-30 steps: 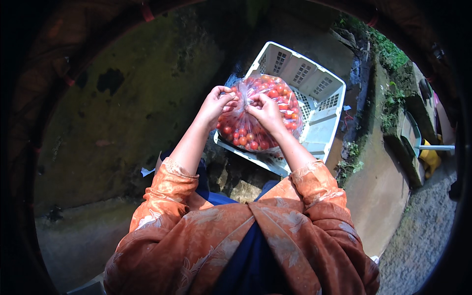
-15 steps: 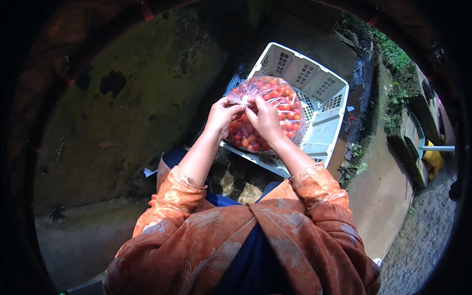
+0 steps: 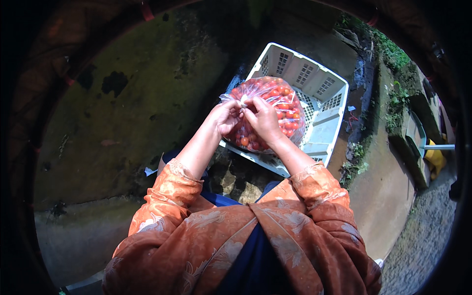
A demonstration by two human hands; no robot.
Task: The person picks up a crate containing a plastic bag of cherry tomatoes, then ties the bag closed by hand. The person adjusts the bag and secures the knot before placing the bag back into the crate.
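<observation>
A clear plastic bag point(image 3: 290, 117) full of small red cherry tomatoes rests in the near left part of a white plastic crate point(image 3: 328, 129). Its gathered neck point(image 3: 244, 100) is pinched between my two hands. My left hand point(image 3: 226, 118) has its fingers closed at the left side of the neck, where a loose tuft of film sticks out. From the right, my right hand point(image 3: 263, 119) grips the same twisted neck with thumb and forefinger. Both hands lie over the bag's near side and hide some of the tomatoes.
Damp, mossy concrete point(image 3: 113, 157) spreads to the left. Right of the crate run a wet strip and a low ledge with green plants point(image 3: 393, 98). A green pan-like tool with a pale handle point(image 3: 439, 147) and a yellow object point(image 3: 434, 161) are at far right. A white scrap point(image 3: 150, 171) lies by my left knee.
My left hand has shifted slightly and turned at the bag's neck, its fingers now more curled in. My right hand, the bag and the crate stay nearly in place.
</observation>
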